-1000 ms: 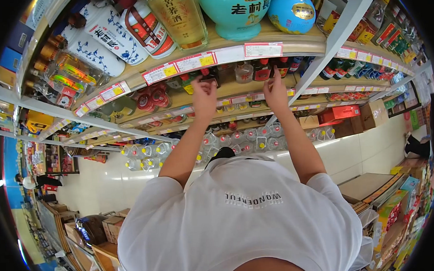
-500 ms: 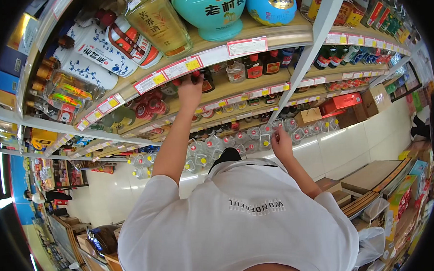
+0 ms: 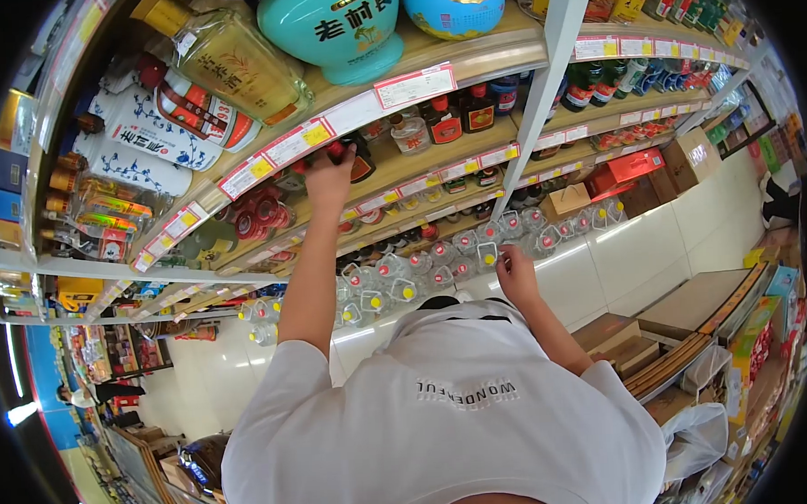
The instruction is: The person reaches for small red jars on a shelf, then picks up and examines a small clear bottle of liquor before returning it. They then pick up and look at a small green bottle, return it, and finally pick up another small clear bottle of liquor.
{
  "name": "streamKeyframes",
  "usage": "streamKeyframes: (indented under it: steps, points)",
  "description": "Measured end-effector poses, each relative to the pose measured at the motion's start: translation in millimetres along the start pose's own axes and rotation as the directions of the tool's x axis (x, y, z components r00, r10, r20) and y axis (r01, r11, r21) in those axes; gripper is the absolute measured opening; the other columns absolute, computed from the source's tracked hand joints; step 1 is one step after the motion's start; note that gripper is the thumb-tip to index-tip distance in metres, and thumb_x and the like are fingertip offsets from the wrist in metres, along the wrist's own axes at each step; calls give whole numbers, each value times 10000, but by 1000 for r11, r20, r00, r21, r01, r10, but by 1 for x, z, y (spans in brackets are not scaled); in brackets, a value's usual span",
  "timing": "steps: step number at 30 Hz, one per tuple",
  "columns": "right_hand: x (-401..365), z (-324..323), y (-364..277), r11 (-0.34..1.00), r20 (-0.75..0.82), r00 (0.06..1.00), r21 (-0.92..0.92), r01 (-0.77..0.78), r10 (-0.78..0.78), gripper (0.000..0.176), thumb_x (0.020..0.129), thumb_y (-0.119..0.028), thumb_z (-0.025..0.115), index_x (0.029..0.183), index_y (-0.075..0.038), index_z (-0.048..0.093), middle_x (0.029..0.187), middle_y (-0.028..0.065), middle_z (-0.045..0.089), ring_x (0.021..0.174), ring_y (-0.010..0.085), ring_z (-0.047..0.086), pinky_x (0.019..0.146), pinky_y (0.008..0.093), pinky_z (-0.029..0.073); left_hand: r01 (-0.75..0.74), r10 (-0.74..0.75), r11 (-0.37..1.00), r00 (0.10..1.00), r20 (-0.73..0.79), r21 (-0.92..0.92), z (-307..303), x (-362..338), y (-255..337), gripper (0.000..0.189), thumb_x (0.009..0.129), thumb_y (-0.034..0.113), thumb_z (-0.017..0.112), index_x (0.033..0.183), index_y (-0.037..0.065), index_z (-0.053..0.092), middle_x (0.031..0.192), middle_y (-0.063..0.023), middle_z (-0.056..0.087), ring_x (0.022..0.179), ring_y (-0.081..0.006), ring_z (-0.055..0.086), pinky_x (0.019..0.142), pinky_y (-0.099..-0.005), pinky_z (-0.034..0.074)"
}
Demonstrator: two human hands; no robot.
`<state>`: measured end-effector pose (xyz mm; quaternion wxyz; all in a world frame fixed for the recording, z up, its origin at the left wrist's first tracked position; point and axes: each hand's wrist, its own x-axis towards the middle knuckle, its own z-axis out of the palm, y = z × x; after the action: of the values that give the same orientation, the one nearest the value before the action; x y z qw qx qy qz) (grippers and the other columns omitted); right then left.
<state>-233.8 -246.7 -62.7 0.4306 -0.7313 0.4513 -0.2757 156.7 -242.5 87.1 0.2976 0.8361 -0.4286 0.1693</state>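
My left hand reaches onto the second shelf, its fingers wrapped round the red cap of a dark bottle, just under the price-tag strip. Beside it on the right stand a dark bottle with an orange label, a clear bottle and a dark bottle with a red label. Round red-labelled packages lie to the left. My right hand hangs near my body, fingers curled, above the floor and close to the large clear jugs; whether it holds anything is hidden.
Overhead, the top shelf bears a teal jar, a blue jar and a yellowish bottle. A white post divides the shelves. Cardboard boxes lie behind on the right. Another person is far left.
The view has shifted, so the shelves appear further left. My left hand stays at the red-capped bottle, which now shows more clearly. My right hand remains near my body.
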Motion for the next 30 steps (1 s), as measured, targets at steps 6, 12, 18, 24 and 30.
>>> streamKeyframes:
  steps: [6,12,18,24,30]
  points:
    - [-10,2,-2,1000,114,993,12,12,-14,201,856,-46,618,1052,-1,609,801,164,654,666,295,649,613,395,508,-70,64,997,990,-128,-37,2,-9,1,395,854,387,721,973,27,612,730,-196,668,650,-405,655,626,-460,539]
    - [-2,-15,-46,995,112,992,86,51,-60,238,873,-83,634,1097,-5,612,822,150,652,670,258,637,612,362,501,354,-305,700,933,189,-620,-66,-57,48,288,922,242,695,991,-4,563,706,-80,639,571,-183,644,530,-301,503]
    - [24,-26,-131,906,119,959,375,196,-256,356,931,-153,617,1246,-11,531,1076,139,639,948,236,638,827,340,500,437,-346,160,865,364,-885,-112,-107,87,158,990,187,567,1034,36,549,620,-14,472,534,-169,566,499,-316,474]
    - [25,-20,-178,635,132,898,749,186,-419,528,1000,-203,512,1449,-14,308,1337,140,489,1169,220,537,961,357,463,438,-267,-180,840,473,-881,-127,-141,91,201,978,224,585,1104,68,578,613,-2,490,494,-113,483,471,-341,497]
    - [6,0,-182,536,172,911,842,62,-376,520,1016,-251,498,1432,1,315,1185,129,543,1023,174,577,927,343,478,447,-224,-164,851,475,-879,-126,-151,85,246,978,228,584,1138,42,577,634,-11,486,526,-99,470,483,-342,497]
